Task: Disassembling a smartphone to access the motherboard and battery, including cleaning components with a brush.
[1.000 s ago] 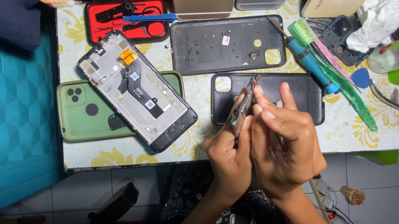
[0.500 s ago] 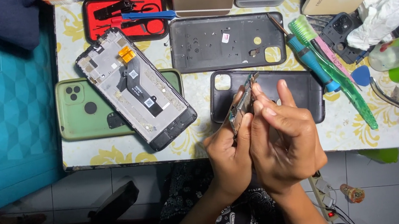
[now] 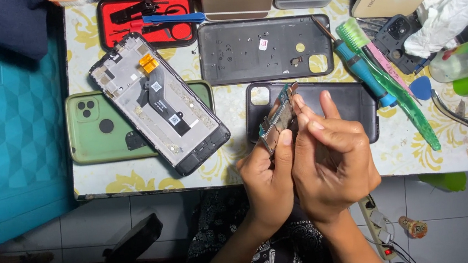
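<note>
Head view: both hands meet just below centre, at the near edge of the yellow-flowered white table (image 3: pixel 230 104). The left hand (image 3: pixel 269 184) pinches a small silvery-green phone circuit board (image 3: pixel 277 120) between thumb and fingers, holding it tilted above the table edge. The right hand (image 3: pixel 330 164) is curled narrow against the left, its fingertips (image 3: pixel 298 104) touching the board's upper end. Directly behind the board lies a black plastic phone back cover (image 3: pixel 352 102). At ten o'clock from the hands lies an opened phone frame with exposed grey internals (image 3: pixel 160 102), resting across a green phone case (image 3: pixel 94 136). At two o'clock lies a translucent green toothbrush (image 3: pixel 392 88).
</note>
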